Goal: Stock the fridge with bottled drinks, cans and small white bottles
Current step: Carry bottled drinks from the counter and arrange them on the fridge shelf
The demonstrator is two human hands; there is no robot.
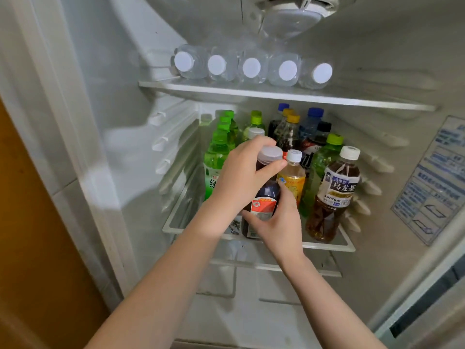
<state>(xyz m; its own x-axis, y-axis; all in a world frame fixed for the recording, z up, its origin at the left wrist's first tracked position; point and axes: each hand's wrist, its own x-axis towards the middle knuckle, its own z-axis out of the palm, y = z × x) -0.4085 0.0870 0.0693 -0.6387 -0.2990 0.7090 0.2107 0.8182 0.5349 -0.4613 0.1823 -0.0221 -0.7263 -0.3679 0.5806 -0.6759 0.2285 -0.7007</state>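
Currently seating dark bottle (267, 195) on middle shelf (327, 246): left hand (241, 177) grips neck, right hand (279, 222) grips body. Base hidden, probably landed; next, release.

You're standing at an open household fridge (105, 102), its glass shelves (276, 95) lined with drink bottles (332, 187). White wall tiles (42, 147) and a wood-coloured panel (25, 248) at its left suggest a home kitchen.

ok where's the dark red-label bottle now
Head view, centre: the dark bottle is at the front of the drinks shelf, left hand gripping its neck, right hand its body, just left of the yellow bottle.
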